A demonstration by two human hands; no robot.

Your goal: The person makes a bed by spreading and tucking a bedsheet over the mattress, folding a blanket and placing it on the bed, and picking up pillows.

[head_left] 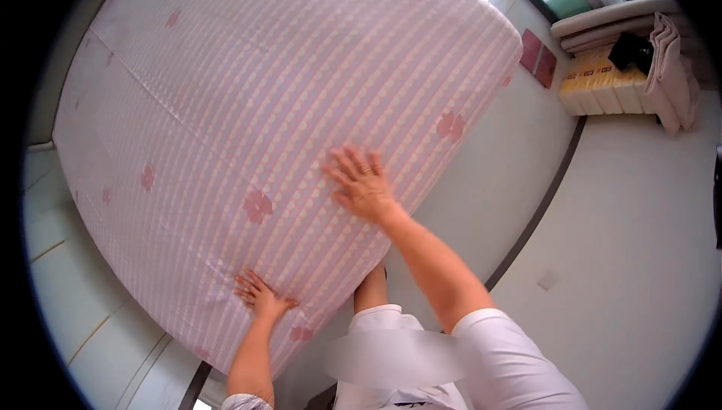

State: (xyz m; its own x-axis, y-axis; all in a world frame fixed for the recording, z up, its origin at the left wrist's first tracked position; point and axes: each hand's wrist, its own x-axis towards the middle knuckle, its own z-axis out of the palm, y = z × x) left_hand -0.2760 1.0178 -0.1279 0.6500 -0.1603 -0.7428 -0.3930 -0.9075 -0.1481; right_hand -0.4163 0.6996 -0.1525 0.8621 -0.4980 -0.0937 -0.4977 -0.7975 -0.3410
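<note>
A pink and lilac striped bed sheet with scattered dark pink flowers covers a large mattress across the head view. Near the lower edge of the bed, my left hand lies on the sheet with its fingers spread. My right hand is farther up and to the right, fingers apart and slightly blurred, over or on the sheet. A ring shows on one of its fingers. Neither hand holds anything. Faint creases run through the fabric, and a seam line crosses its left part.
Pale floor with a dark strip runs along the bed's right side. At the upper right, yellow packs, folded beige bedding and a black item are piled. A pink flat object lies near the bed corner. A pale panelled surface borders the left.
</note>
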